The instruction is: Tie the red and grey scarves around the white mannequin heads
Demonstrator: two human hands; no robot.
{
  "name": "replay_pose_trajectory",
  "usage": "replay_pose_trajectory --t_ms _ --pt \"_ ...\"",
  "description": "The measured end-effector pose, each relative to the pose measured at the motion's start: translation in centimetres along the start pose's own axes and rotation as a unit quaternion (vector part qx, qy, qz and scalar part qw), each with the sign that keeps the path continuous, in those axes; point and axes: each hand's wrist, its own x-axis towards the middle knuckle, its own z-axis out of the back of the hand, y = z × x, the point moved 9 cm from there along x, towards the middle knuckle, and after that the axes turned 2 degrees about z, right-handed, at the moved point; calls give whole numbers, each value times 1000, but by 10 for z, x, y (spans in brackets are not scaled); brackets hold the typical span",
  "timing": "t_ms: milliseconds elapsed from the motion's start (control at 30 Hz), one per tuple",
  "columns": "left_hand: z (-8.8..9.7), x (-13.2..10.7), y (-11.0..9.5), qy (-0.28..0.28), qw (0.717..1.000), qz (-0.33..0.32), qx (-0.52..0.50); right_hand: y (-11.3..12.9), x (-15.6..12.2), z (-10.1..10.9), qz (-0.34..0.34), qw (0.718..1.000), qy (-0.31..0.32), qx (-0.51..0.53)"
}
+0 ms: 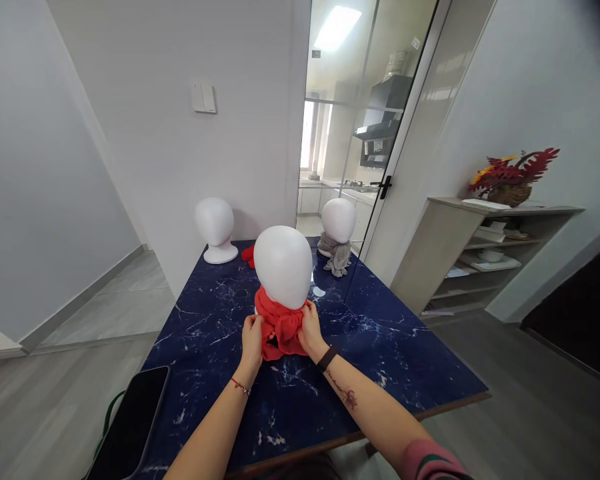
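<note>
The left hand is closed on the red scarf, its fingers pinched into the fabric on that side of the bundle. The right hand grips the same scarf from the other side, fingers curled round a fold and thumb on top. Between the two hands the cloth is bunched into a thick lump, and a loose end hangs from it down to the bench.

Just above the hands, the scarf goes round the neck of a white foam head, which stands upright and touches the knuckles' side of the wrap. The winding round the neck looks done. The gathering at the front seems to be only partly tied, since both hands hold it together and the tail below is not tucked in.

Beyond the hands, at the far end of the bench, stand two more heads. The one past the left hand is a bare head, with a bit of red cloth lying near it. The third head, past the right hand, already wears a grey scarf knotted at its base.

Nearer than the left hand, at the bench's edge, lies a dark phone. Well off past the right hand stands a shelf with a basket of red leaves on top.
</note>
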Motion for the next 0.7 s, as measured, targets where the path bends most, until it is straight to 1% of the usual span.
replay_pose_trajectory --t_ms 100,167,300,400,467,533,700 --pt "4 4 5 5 1000 24 16 -5 -3 0 -17 1000 16 -20" --pt "3 5 8 24 998 44 33 -7 -4 5 -25 999 7 -48" --pt "-9 1 14 87 991 82 66 -12 -3 19 -44 992 -28 -117" --pt "-15 -2 15 106 988 86 79 -16 -3 19 -72 988 -5 -137" --pt "-13 -1 13 96 989 72 88 -18 -4 14 -103 984 29 -143" --pt "-7 3 11 76 991 53 102 -19 -6 9 -143 976 64 -149" --pt "12 14 4 24 988 10 151 -10 -5 7 -227 951 127 -164"
